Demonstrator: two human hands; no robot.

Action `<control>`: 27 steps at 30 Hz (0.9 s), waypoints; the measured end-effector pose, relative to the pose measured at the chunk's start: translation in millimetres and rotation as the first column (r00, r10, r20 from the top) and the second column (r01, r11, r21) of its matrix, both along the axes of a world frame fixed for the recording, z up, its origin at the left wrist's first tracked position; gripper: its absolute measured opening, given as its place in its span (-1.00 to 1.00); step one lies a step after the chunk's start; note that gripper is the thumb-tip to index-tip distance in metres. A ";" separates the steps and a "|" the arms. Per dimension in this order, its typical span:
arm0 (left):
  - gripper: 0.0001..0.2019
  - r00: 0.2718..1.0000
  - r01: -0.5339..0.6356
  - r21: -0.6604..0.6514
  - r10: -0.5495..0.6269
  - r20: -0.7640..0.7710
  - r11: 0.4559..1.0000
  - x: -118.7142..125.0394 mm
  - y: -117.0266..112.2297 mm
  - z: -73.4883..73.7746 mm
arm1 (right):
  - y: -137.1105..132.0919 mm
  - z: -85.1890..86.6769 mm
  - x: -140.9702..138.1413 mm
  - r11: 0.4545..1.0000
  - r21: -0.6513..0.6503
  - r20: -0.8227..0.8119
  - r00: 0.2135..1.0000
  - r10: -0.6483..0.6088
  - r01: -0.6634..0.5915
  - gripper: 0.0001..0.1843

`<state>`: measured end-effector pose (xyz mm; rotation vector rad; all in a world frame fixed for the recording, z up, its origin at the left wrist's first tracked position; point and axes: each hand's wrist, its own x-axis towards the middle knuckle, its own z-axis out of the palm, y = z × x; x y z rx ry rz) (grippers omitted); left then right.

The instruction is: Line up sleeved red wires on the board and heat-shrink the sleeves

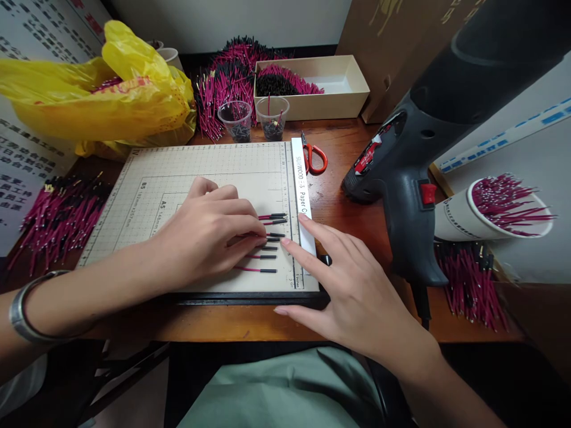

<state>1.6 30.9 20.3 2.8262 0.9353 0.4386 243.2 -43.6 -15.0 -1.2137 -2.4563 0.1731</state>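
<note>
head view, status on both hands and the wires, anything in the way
Left hand over wires, grip unclear. Right hand open, fingers near their black ends. Wires rowed on cutting board, partly covered by left hand.

Bare forearms [118,285] cross the front edge of the surface [250,324], left hand [214,229] pinched, right hand [350,282] palm down, fingers [310,258] spread.

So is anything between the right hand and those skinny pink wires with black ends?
Nothing visible stands between the bare right hand and the thin pink wires with black ends; the bare left hand covers some of their pink parts.
</note>
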 end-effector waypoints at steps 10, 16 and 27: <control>-0.70 1.000 0.013 0.021 -0.013 0.015 1.000 -0.1 -0.9 -1.2 | 1.6 -0.8 -0.1 1.000 0.015 0.001 1.000 0.005 -0.005 -0.19; -0.67 1.000 -0.004 0.022 0.004 0.006 1.000 0.8 -1.5 -2.1 | 0.9 1.2 -0.3 1.000 0.011 0.005 1.000 -0.001 0.001 -0.18; -0.71 1.000 0.007 0.036 -0.007 -0.007 0.999 -2.4 -1.0 4.3 | 1.2 -0.3 -0.6 1.000 0.017 -0.001 1.000 0.000 0.000 -0.17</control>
